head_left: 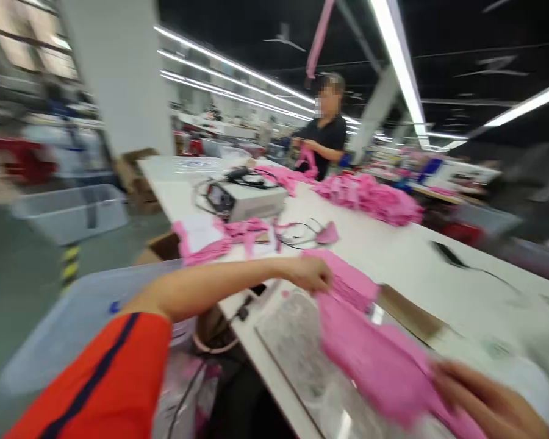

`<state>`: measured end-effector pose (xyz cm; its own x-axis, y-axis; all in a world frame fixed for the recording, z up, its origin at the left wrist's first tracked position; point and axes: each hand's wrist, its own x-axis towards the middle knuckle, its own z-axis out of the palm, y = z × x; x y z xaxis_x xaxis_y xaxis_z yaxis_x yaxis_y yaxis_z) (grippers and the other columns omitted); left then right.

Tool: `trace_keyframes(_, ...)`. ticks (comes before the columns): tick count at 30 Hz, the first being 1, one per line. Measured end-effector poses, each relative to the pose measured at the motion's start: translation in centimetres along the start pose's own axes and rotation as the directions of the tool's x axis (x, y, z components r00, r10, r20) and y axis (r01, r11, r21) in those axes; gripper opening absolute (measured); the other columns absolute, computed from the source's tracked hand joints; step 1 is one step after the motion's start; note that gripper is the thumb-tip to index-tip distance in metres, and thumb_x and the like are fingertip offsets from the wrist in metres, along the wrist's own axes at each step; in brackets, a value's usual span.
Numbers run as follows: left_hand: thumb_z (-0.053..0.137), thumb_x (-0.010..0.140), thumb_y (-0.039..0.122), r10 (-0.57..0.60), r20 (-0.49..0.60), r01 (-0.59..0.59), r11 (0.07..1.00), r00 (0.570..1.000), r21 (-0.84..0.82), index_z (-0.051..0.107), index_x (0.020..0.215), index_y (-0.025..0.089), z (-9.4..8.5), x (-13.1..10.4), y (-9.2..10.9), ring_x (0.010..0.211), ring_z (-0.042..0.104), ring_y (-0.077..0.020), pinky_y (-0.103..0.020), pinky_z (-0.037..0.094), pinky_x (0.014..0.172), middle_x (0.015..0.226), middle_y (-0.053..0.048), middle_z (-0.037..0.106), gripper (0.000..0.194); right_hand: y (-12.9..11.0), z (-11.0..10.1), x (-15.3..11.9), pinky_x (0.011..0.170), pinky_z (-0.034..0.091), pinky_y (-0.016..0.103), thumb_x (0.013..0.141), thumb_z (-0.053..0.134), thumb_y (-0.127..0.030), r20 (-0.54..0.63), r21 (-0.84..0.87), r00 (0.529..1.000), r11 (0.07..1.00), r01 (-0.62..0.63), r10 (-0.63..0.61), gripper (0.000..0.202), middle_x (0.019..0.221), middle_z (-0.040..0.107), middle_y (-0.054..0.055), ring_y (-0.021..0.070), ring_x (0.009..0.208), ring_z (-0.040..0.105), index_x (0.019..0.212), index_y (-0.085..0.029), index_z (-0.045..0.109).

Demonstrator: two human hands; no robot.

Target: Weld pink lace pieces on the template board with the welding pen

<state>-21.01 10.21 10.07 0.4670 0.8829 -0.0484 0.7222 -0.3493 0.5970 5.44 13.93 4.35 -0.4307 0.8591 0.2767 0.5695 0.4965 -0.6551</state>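
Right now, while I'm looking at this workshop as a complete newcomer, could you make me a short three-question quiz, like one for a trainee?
1. Multiple choice: what colour is the cloth in the grip of the left hand?
A) Green
B) Pink
C) Yellow

2. True or false: the co-worker beyond the table wears a dark top.

3. Fill in the blank: the left sleeve is red-orange with a dark ____.

Key: 1. B; 2. True; 3. stripe.
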Motion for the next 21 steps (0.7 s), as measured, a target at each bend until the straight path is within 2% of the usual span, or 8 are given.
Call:
trace_keyframes(1, 0.055, 0.077, 0.004, 0.033, -0.052, -0.032, 0.999, 0.998, 0.025, 0.062, 0.067, 0.012, -1.3, 1.3, -0.9, 0.056, 0.06, -0.0091, -0.017, 0.044, 0.057, 0.057, 0.004, 0.061, 0.014, -0.1, -2.7, -0.7, 0.046, 0.041, 0.03, 0.077, 0.053, -0.061, -0.024, -0.032, 0.999, 0.999, -0.044, 0.043, 0.041, 0.043, 0.048, 0.0, 0.0158, 0.045, 0.047, 0.059, -0.025, 0.063)
trace_keyframes(2, 0.054, 0.076, 0.006, 0.064, -0.106, -0.059, 0.997, 0.992, 0.047, 0.063, 0.068, 0.012, -2.7, 2.9, -1.8, 0.057, 0.059, -0.01, -0.018, 0.043, 0.057, 0.058, 0.003, 0.061, 0.013, -0.6, -4.7, -0.5, 0.049, 0.043, 0.029, 0.077, 0.055, -0.057, 0.058, -0.049, 0.995, 0.996, -0.073, 0.076, 0.038, 0.049, 0.055, 0.001, 0.0153, 0.05, 0.051, 0.06, -0.023, 0.063)
trace_keyframes(4, 0.053, 0.077, 0.012, 0.112, -0.236, -0.093, 0.992, 0.965, 0.091, 0.065, 0.074, 0.011, -5.2, 6.2, -3.2, 0.061, 0.059, -0.0125, -0.022, 0.044, 0.061, 0.064, 0.0, 0.063, 0.013, -1.7, -7.2, 2.2, 0.052, 0.041, 0.028, 0.077, 0.055, -0.049, -0.062, -0.078, 0.996, 0.995, -0.068, 0.063, 0.031, 0.054, 0.058, 0.001, 0.014, 0.052, 0.051, 0.067, -0.021, 0.065)
trace_keyframes(6, 0.05, 0.081, 0.017, 0.145, -0.375, -0.101, 0.986, 0.916, 0.134, 0.066, 0.083, 0.012, -7.1, 8.5, -4.2, 0.073, 0.061, -0.0148, -0.025, 0.046, 0.071, 0.078, -0.003, 0.067, 0.017, -2.1, -7.8, 6.3, 0.057, 0.043, 0.028, 0.076, 0.054, -0.043, -0.267, -0.124, 0.963, 0.992, 0.01, -0.043, 0.026, 0.064, 0.062, 0.002, 0.0139, 0.056, 0.053, 0.075, -0.019, 0.066)
trace_keyframes(8, 0.049, 0.083, 0.02, 0.168, -0.463, -0.096, 0.98, 0.87, 0.175, 0.066, 0.087, 0.013, -8.0, 9.2, -5.4, 0.086, 0.061, -0.0168, -0.027, 0.046, 0.08, 0.095, -0.006, 0.067, 0.019, -1.7, -6.8, 9.5, 0.064, 0.046, 0.03, 0.079, 0.05, -0.038, -0.39, -0.177, 0.908, 0.98, 0.085, -0.15, 0.025, 0.08, 0.066, 0.006, 0.015, 0.065, 0.056, 0.079, -0.018, 0.065)
trace_keyframes(10, 0.051, 0.082, 0.022, 0.187, -0.48, -0.094, 0.973, 0.857, 0.211, 0.066, 0.084, 0.015, -7.5, 8.7, -7.0, 0.092, 0.06, -0.0179, -0.028, 0.046, 0.085, 0.102, -0.007, 0.065, 0.017, -0.7, -4.7, 10.4, 0.066, 0.048, 0.031, 0.08, 0.05, -0.033, -0.365, -0.191, 0.912, 0.974, 0.123, -0.187, 0.022, 0.085, 0.065, 0.007, 0.0143, 0.066, 0.056, 0.079, -0.018, 0.066)
trace_keyframes(16, 0.055, 0.081, 0.024, 0.211, -0.344, -0.117, 0.954, 0.915, 0.275, 0.066, 0.075, 0.018, -2.8, 5.8, -12.1, 0.094, 0.063, -0.0173, -0.027, 0.048, 0.088, 0.104, -0.005, 0.067, 0.014, 2.5, 1.9, 6.2, 0.064, 0.049, 0.03, 0.083, 0.051, -0.025, -0.13, -0.195, 0.95, 0.947, 0.255, -0.283, 0.018, 0.089, 0.064, 0.006, 0.0157, 0.073, 0.06, 0.079, -0.022, 0.068)
trace_keyframes(21, 0.05, 0.084, 0.026, 0.217, -0.329, -0.116, 0.947, 0.919, 0.301, 0.067, 0.082, 0.018, -2.1, 5.2, -12.5, 0.094, 0.063, -0.0181, -0.029, 0.048, 0.087, 0.103, -0.006, 0.066, 0.018, 2.8, 2.3, 5.0, 0.071, 0.05, 0.032, 0.083, 0.05, -0.022, -0.099, -0.176, 0.961, 0.955, 0.238, -0.258, 0.019, 0.091, 0.063, 0.007, 0.0159, 0.076, 0.06, 0.086, -0.022, 0.069)
